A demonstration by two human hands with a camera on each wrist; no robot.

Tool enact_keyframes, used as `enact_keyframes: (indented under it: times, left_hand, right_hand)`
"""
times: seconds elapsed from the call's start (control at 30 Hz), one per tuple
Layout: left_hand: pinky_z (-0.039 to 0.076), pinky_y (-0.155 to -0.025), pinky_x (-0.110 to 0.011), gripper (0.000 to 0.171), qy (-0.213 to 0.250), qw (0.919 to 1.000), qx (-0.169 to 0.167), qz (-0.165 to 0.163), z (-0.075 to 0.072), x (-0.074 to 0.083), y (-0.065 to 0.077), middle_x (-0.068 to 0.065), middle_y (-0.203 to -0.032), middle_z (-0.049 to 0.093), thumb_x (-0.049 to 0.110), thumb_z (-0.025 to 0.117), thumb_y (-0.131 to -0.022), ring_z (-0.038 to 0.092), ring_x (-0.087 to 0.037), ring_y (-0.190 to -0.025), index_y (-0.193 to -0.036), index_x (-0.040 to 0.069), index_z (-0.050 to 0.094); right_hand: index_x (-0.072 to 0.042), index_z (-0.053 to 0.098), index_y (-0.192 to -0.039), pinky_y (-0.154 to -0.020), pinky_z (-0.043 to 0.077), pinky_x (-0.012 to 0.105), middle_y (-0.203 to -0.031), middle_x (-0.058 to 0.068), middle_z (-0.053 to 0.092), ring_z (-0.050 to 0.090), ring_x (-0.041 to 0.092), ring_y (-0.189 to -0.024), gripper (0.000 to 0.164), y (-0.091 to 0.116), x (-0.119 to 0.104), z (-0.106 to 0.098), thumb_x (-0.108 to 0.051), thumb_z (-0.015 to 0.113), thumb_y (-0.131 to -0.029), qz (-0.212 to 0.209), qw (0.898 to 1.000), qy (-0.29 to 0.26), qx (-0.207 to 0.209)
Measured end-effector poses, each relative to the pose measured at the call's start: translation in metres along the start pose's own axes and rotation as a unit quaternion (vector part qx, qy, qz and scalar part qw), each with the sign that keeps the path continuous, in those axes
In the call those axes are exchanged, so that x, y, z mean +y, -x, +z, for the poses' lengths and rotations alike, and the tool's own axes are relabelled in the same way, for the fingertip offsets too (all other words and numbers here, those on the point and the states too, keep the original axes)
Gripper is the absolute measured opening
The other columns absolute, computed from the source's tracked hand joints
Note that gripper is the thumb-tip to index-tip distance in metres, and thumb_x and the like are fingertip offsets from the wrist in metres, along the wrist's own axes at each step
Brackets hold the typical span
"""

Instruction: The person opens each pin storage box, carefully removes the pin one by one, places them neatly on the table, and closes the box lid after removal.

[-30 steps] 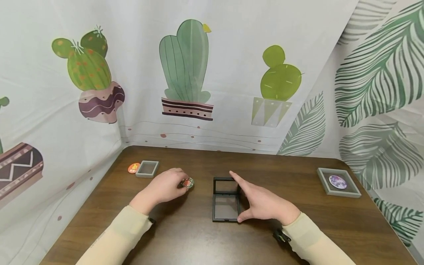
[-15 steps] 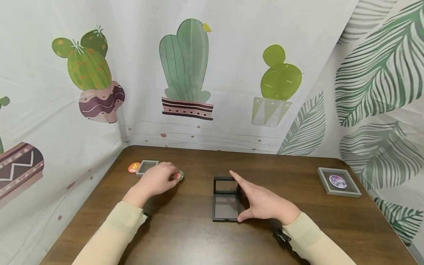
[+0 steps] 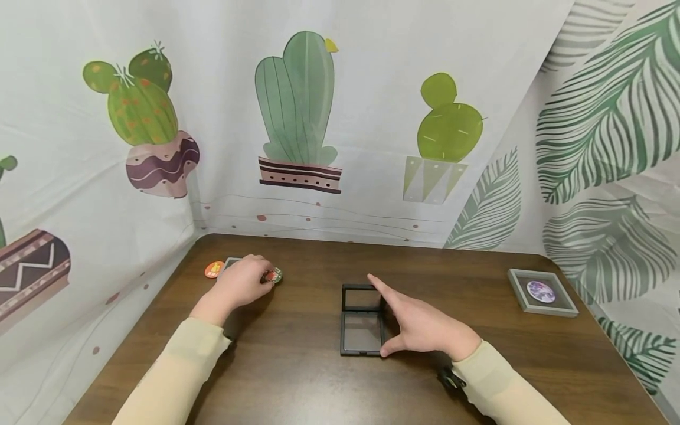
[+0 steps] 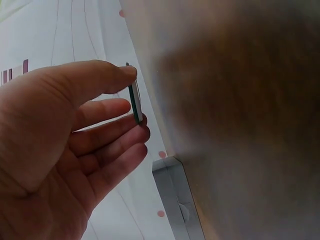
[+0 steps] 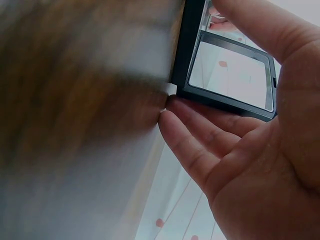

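Note:
My left hand (image 3: 241, 283) pinches a small round disc (image 3: 274, 275) printed in red and green, at the left of the table. Seen edge-on in the left wrist view, the disc (image 4: 135, 100) sits between thumb and fingertips, thin, with a green side and a white side. My right hand (image 3: 425, 324) spans the right side of a black display frame (image 3: 342, 333), thumb at its front corner and fingers behind its raised half. The frame stands open, one clear-windowed half flat on the table, the other upright. Its right edge is partly hidden by the hand.
A grey frame (image 3: 231, 260) lies behind my left hand, mostly covered by it, beside an orange round disc (image 3: 213, 270). At the right, another grey frame (image 3: 523, 304) encloses a purple disc (image 3: 540, 291). Patterned cloth (image 3: 372, 118) hangs behind the brown table (image 3: 319, 389).
My left hand has moved left and slightly back with the disc, now covering most of the left grey frame. The right hand and the black frame have stayed in place.

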State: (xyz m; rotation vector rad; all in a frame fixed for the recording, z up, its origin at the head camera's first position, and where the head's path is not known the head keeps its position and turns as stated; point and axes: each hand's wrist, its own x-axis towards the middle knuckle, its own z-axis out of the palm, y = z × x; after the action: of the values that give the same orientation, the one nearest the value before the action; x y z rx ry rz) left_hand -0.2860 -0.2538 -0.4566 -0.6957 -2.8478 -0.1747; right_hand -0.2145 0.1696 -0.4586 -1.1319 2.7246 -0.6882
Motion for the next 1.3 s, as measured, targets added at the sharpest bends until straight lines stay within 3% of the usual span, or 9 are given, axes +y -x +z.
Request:
enact_keyframes:
  times: [0.47,0.73,1.0,1.3]
  left_hand:
    - [0.047,-0.073,-0.042,0.014,-0.003,0.9999,-0.002,-0.015,-0.001,-0.011,-0.002,0.002,-0.086,0.061,0.022,0.073,-0.08,0.056,-0.02,-0.085,-0.089,0.013,0.068]
    - [0.041,-0.064,-0.039,0.015,-0.019,0.9996,-0.003,-0.019,0.001,-0.014,-0.004,0.005,-0.075,0.05,0.02,0.071,-0.08,0.048,-0.019,-0.074,-0.074,0.021,0.057]
    - [0.042,-0.064,-0.04,0.017,-0.019,0.9997,-0.008,-0.016,0.001,-0.016,-0.003,0.005,-0.075,0.05,0.019,0.073,-0.079,0.049,-0.019,-0.074,-0.074,0.02,0.057]
    - [0.043,-0.065,-0.04,0.017,-0.021,0.9996,-0.011,-0.012,0.005,-0.016,-0.006,0.004,-0.075,0.05,0.018,0.073,-0.078,0.051,-0.02,-0.078,-0.074,0.021,0.057]
  right_hand:
    - [-0.034,-0.013,-0.156,-0.098,0.043,0.035,-0.16,-0.003,0.017,0.049,0.013,-0.122,0.137,-0.001,-0.001,0.001,-0.054,0.087,-0.064,0.002,1.0,0.0,-0.001]
    - [-0.033,-0.012,-0.156,-0.098,0.043,0.036,-0.16,-0.004,0.016,0.047,0.014,-0.125,0.137,-0.001,0.0,0.0,-0.054,0.087,-0.065,-0.004,1.0,0.001,0.001]
    - [-0.034,-0.013,-0.156,-0.098,0.043,0.035,-0.16,-0.005,0.015,0.045,0.013,-0.126,0.136,-0.002,0.001,0.002,-0.055,0.086,-0.065,-0.001,1.0,0.001,-0.001]
    - [-0.034,-0.013,-0.156,-0.093,0.046,0.034,-0.16,-0.004,0.017,0.055,0.012,-0.106,0.137,-0.001,0.002,0.002,-0.055,0.086,-0.065,0.001,1.0,0.0,0.002]
